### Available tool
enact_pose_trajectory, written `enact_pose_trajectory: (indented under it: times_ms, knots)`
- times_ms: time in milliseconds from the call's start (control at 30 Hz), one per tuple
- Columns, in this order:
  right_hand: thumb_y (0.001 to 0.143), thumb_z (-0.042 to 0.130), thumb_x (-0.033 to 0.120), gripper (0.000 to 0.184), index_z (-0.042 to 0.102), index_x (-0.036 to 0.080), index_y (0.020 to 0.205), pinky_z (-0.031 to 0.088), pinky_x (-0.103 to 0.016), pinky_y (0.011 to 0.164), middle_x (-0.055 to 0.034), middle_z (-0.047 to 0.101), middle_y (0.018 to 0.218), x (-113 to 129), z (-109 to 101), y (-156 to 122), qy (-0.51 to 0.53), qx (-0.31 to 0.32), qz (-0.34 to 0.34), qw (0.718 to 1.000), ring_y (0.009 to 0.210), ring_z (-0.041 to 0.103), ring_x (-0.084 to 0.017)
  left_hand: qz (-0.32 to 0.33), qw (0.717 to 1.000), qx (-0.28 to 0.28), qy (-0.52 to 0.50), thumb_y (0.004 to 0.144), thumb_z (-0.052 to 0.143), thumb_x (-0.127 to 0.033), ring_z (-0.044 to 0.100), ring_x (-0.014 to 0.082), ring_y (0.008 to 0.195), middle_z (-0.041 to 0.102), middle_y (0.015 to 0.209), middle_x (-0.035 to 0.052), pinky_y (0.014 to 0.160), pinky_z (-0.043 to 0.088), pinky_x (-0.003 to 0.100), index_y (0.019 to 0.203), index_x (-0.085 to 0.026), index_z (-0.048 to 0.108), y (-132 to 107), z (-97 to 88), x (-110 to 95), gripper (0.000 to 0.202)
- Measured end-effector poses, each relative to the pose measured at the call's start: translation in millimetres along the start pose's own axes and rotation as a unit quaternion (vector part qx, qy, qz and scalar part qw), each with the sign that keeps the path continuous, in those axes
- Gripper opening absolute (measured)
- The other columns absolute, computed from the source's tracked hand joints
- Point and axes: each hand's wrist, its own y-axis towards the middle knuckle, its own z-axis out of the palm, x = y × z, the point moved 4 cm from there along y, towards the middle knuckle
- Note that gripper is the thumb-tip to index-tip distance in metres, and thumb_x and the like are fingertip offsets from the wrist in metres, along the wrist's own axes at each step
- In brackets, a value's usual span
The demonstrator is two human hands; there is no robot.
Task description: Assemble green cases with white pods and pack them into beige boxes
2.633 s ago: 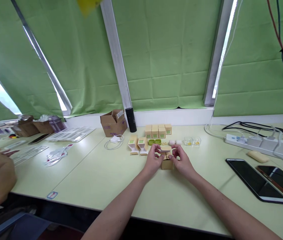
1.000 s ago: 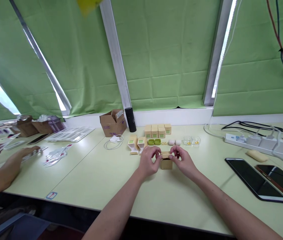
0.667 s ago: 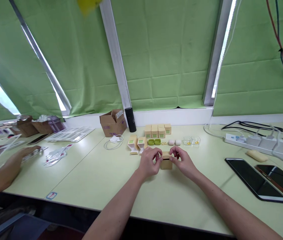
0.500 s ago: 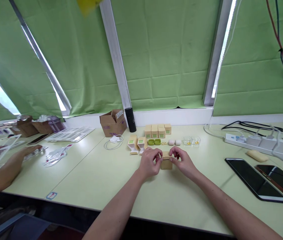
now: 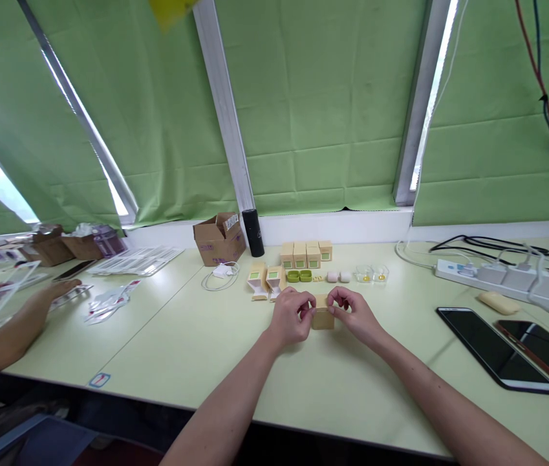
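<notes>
A small brown cardboard box [image 5: 323, 316] stands on the table between my hands. My left hand [image 5: 294, 316] pinches its left upper edge between thumb and fingers. On the opposite side, my right hand [image 5: 352, 313] grips the right upper edge the same way. The lid lies flat against the front wall, with no dark gap showing. Just beyond are two open boxes [image 5: 274, 279] with white inserts, two green square cases [image 5: 299, 276], small yellow pieces [image 5: 317, 279], two pale pink rolls [image 5: 339, 277] and two clear dishes [image 5: 372, 274] with yellow bits.
Several closed small boxes [image 5: 306, 255] stand behind in rows. Farther back are a larger carton [image 5: 220, 239], a black cylinder [image 5: 253, 233] and a white cable [image 5: 220, 272]. Phones [image 5: 495, 349] and a power strip [image 5: 507, 278] lie right. Another person's hands [image 5: 26, 317] handle clear frames at left.
The dark slit under the box's lid has closed as my fingers press it down. Both hands stay almost in place. At left, the other person's hand has shifted slightly.
</notes>
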Motion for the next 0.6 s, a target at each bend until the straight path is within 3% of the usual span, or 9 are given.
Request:
enact_pose_trajectory:
  times_ms: [433,600]
  knots:
    - [0.075,0.064,0.034,0.014,0.065,0.022,0.068,0.036,-0.032,0.067,-0.0006,0.056,0.069,5.2,-4.0,0.6,-0.006,-0.020,0.009,1.000,0.069,0.045,-0.018,0.017,1.000,-0.007,0.004,0.081,0.060,-0.020,0.049,0.0126,0.049,0.054,0.052,-0.0043,0.069,0.039,0.034,0.077,-0.020,0.063,-0.6,0.7,1.2,0.005]
    - [0.074,0.064,0.035,0.015,0.068,0.022,0.067,0.037,-0.033,0.067,-0.0014,0.059,0.069,1.3,-3.1,0.7,-0.012,-0.014,0.021,1.000,0.068,0.045,-0.018,0.011,1.000,0.007,0.011,0.082,0.059,-0.021,0.050,0.0132,0.049,0.061,0.054,-0.0021,0.070,0.039,0.035,0.075,-0.021,0.065,-0.5,2.9,2.7,0.010]
